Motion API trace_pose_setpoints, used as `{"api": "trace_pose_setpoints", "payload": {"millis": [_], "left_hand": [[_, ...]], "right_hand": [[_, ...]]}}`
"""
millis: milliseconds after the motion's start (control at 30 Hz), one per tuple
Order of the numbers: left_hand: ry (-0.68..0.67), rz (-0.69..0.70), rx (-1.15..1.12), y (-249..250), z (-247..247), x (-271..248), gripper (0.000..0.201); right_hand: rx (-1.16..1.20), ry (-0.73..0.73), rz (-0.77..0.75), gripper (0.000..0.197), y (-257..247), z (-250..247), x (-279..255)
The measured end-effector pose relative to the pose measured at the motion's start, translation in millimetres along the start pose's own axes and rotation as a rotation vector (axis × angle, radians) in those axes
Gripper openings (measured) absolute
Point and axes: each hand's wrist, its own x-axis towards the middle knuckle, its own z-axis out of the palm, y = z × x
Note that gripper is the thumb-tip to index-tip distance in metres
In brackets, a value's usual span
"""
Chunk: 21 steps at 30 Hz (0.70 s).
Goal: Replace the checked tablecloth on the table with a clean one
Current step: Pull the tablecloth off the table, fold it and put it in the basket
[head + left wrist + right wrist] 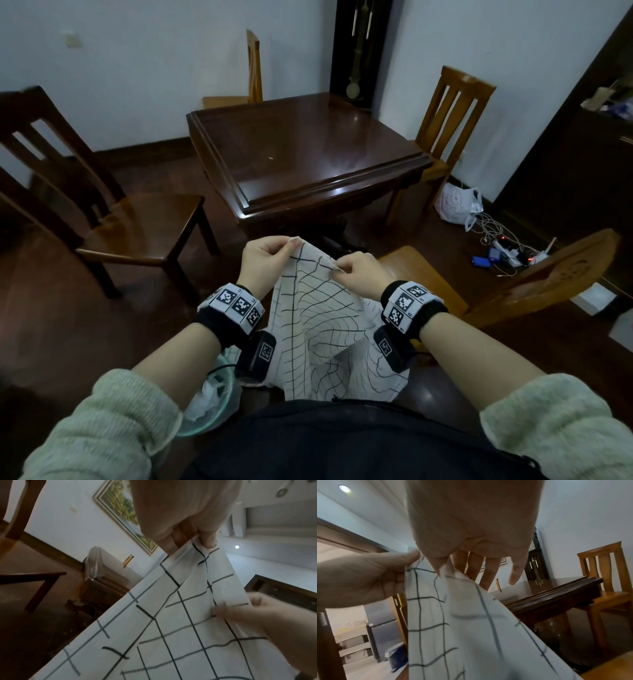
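A white tablecloth with a black grid [322,329] hangs in front of my body, bunched and creased. My left hand [270,257] pinches its top corner between thumb and fingers; the left wrist view shows that grip on the cloth [188,601] with my left hand [192,536] above it. My right hand [352,270] pinches the cloth's upper edge a short way to the right. In the right wrist view my right hand [447,568] nips the cloth [453,622] with thumb and forefinger while the other fingers hang straight. The dark wooden table [308,154] ahead is bare.
Several wooden chairs ring the table: a dark chair [113,219] at left, a light one [448,126] at right, another [496,284] close on my right. A plastic bag [457,205] and cables [507,253] lie on the floor at right. A lined bin [212,401] sits by my left arm.
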Motion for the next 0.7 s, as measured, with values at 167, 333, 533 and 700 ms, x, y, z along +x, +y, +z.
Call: {"api": "trace_pose_setpoints", "payload": {"millis": [167,333,533,700], "left_hand": [[-0.046,0.158,0.087,37.9,-9.1,30.0,0.01],[-0.23,0.263,0.185,75.2,-23.8,50.5,0.013],[-0.357,0.283,0.186,98.9,-35.2,53.0,0.015],[-0.323,0.267,0.213,89.3,-51.2,53.3,0.012]], "right_hand": [[-0.093,-0.071,0.068,0.04,8.2,-24.5,-1.8],[-0.102,-0.21,0.071,0.027,9.7,-43.2,2.5],[0.12,-0.509,0.123,0.043,-7.2,-40.9,0.3],[-0.338,-0.199,-0.003,0.028,-5.3,-51.4,17.0]]}}
